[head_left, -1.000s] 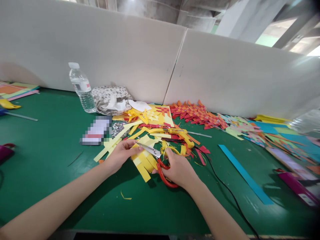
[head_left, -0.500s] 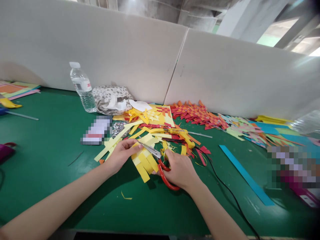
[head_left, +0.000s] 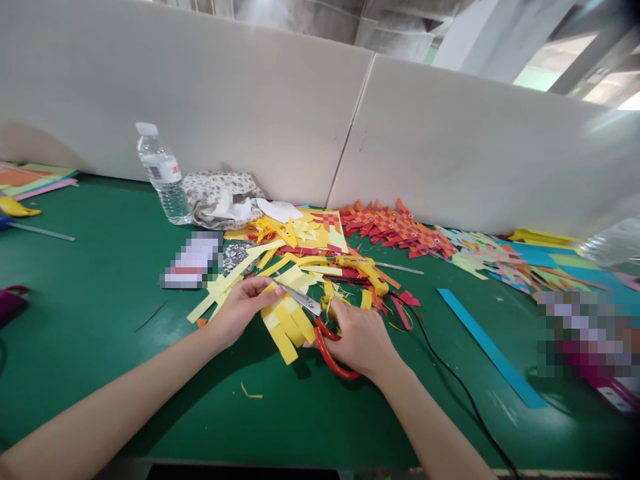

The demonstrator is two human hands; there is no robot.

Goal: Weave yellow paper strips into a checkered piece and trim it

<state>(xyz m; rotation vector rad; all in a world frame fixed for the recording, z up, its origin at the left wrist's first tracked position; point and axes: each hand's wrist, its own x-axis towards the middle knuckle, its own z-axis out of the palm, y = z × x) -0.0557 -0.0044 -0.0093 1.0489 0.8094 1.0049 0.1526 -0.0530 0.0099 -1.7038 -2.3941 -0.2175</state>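
My left hand (head_left: 241,308) pinches the upper left edge of a yellow woven paper piece (head_left: 287,323), thumb on top. Several loose strip ends fan down from its lower side. My right hand (head_left: 363,333) is closed round the red handles of a pair of scissors (head_left: 330,343). The blades point up and left across the paper, their tips close to my left thumb. Some right fingers are hidden under the paper and handles. Just behind lie yellow paper strips (head_left: 250,257) and a yellow hot glue gun (head_left: 367,270).
Further back are orange-red woven paper fish (head_left: 395,227), a patterned cloth (head_left: 220,193) and a water bottle (head_left: 163,175). A phone (head_left: 194,261) lies left of the scraps. On the right, a black cord (head_left: 450,380) runs forward past a blue strip (head_left: 490,347). A grey partition (head_left: 200,93) closes off the back.
The view has shifted very slightly. Both hands, the scissors and the woven paper keep nearly the same positions.
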